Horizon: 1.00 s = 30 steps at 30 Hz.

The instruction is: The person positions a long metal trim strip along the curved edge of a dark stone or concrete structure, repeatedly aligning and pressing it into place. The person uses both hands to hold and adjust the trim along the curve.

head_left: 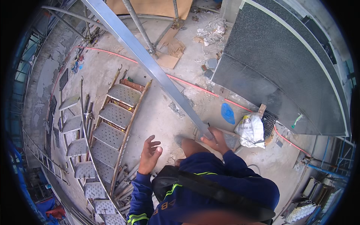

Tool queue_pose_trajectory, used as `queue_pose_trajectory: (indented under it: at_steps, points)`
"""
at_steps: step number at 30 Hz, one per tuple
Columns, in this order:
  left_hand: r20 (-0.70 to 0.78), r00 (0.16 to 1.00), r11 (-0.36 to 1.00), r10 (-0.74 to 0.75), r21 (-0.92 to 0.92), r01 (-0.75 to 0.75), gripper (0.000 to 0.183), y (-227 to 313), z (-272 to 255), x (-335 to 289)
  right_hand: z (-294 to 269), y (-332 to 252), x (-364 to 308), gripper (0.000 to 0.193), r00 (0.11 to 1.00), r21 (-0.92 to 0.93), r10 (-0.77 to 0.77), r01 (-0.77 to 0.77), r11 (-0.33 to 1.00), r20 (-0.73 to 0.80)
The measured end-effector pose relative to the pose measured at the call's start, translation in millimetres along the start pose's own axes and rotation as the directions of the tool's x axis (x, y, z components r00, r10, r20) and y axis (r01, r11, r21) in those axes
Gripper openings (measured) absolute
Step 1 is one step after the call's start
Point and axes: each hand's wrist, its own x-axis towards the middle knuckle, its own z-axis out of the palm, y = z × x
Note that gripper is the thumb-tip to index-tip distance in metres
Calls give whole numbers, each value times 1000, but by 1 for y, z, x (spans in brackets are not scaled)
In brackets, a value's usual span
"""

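A long silver rectangular metal bar (150,69) slants across the view from the upper left down to my body. Its near end lies in my right hand (217,140), with the thumb and fingers closed around it. A small dark tip sticks up beside those fingers; I cannot make out what it is. My left hand (150,155) is raised apart from the bar, fingers spread and slightly curled, holding nothing. Both arms wear dark blue sleeves, and a black bag (165,178) hangs at my front.
Perforated metal stair frames (112,116) lie to the left, with pipes (125,183) beside them. A red hose (191,85) crosses the concrete floor. At right are a white sack (250,130), blue plastic (227,113) and a large dark panel (277,67). Scaffold tubes (138,26) stand ahead.
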Motion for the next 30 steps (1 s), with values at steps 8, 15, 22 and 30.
queue_pose_trajectory:
  at_steps: [8,15,22,30]
  points:
    - [98,843,766,529,-483,-424,107,201,45,108,3,-55,29,30,990,-53,-136,134,990,-36]
    - [435,640,714,634,-647,-268,48,250,66,164,6,-87,53,46,955,-23,16,-24,999,-297]
    - [607,404,722,684,-644,-254,49,339,31,267,-5,-149,148,93,934,23,173,-175,984,-314]
    - [624,255,673,739,-664,-324,51,475,-2,369,-48,-211,244,80,672,64,183,-198,978,-718]
